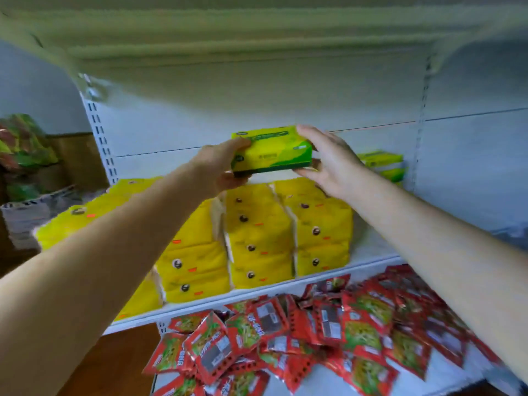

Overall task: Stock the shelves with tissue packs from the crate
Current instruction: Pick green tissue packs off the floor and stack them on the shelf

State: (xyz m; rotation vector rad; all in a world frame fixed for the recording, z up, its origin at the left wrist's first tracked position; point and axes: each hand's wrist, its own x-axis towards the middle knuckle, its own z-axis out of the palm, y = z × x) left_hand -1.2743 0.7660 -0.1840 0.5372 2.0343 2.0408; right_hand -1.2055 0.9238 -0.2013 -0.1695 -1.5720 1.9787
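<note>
View: one wide-angle head camera | Facing: forward and slightly down into a white shelf unit [314, 277] | Range: close, both forearms are seen reaching in from the lower corners | Framing: the middle shelf is centred, the shelf below is cut off at the bottom edge | Edges: blurred and bent.

Green tissue pack [271, 151] between left hand [221, 167] and right hand [328, 160], above yellow packs [257, 238] on white shelf [371, 262].
</note>
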